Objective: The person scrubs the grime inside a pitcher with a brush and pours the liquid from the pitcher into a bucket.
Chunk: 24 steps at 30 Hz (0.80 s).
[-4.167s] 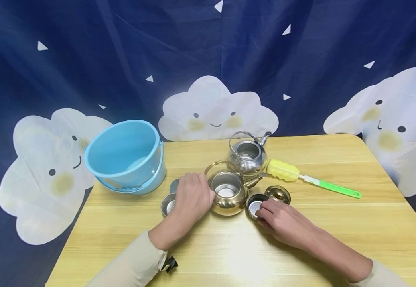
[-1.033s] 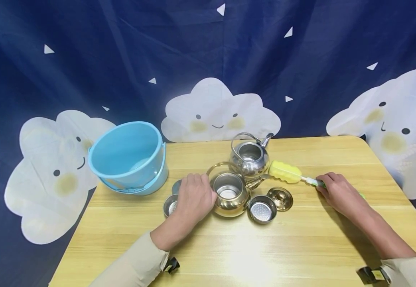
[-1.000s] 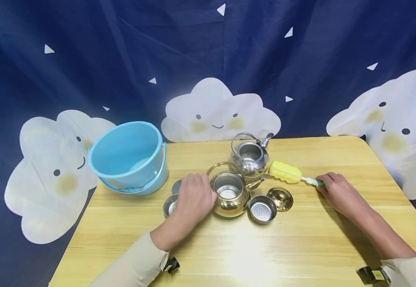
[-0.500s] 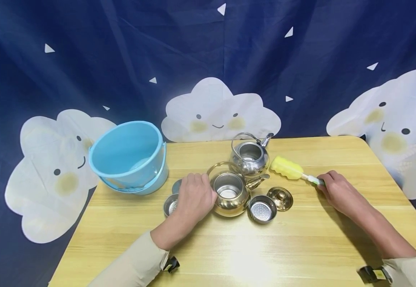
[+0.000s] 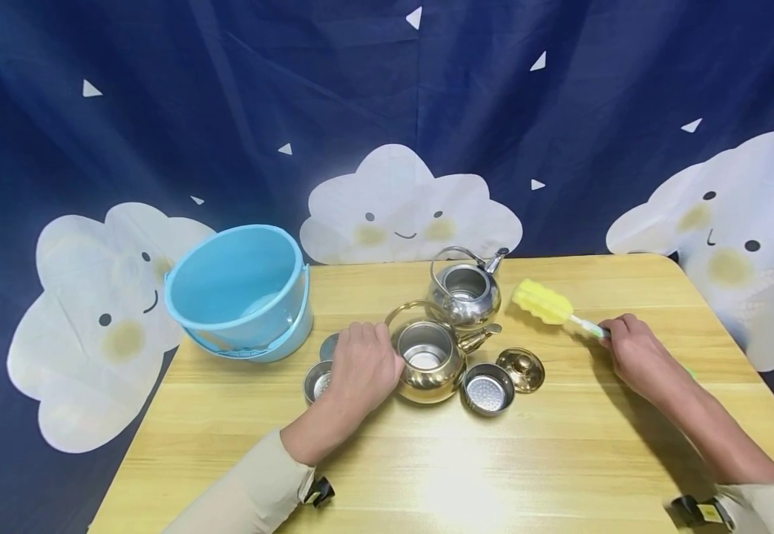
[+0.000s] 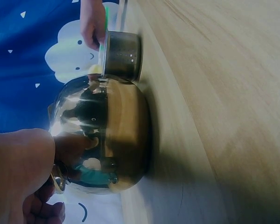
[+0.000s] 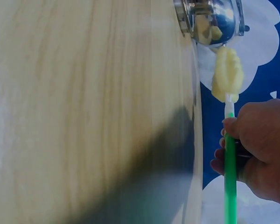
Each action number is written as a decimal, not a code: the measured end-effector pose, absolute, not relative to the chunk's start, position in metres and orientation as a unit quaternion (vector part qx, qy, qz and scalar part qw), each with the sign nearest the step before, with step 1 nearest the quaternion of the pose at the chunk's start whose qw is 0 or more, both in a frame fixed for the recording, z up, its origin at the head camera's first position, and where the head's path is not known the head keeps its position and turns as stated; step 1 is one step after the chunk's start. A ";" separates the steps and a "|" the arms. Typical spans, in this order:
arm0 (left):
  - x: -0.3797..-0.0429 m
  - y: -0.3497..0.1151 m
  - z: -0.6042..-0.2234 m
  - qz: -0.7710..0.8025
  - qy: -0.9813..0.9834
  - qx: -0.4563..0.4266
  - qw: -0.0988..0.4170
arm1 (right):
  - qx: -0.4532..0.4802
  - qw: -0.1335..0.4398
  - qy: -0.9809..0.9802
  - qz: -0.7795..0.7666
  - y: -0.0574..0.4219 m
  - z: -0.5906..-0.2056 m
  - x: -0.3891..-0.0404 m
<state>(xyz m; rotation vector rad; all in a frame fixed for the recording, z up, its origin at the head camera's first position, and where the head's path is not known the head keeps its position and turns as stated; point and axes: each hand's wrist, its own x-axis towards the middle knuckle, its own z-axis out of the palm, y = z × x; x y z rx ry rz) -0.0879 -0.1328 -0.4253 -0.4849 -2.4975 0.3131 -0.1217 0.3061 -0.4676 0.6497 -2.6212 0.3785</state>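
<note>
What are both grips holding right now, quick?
Left grip: closed, holding the round, shiny gold metal kettle.
Right grip: closed, holding the yellow sponge brush by its long green plastic handle.

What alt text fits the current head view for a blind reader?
A person's right hand holds a yellow sponge brush over a wooden table, while the left hand holds an open gold kettle. A silver kettle stands behind it, a blue bucket to the left, a strainer cup and gold lid to the right.
</note>
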 end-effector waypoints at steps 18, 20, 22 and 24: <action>-0.088 -0.132 -0.424 0.116 -0.932 -0.182 0.290 | 0.253 0.253 -0.923 0.144 0.300 -0.447 -0.118; -0.088 -0.132 -0.424 0.116 -0.931 -0.182 0.293 | 0.254 0.256 -0.922 0.145 0.297 -0.443 -0.117; -0.088 -0.133 -0.424 0.118 -0.931 -0.182 0.295 | 0.253 0.255 -0.921 0.150 0.293 -0.438 -0.115; -0.088 -0.133 -0.424 0.120 -0.931 -0.182 0.293 | 0.254 0.256 -0.920 0.155 0.288 -0.432 -0.113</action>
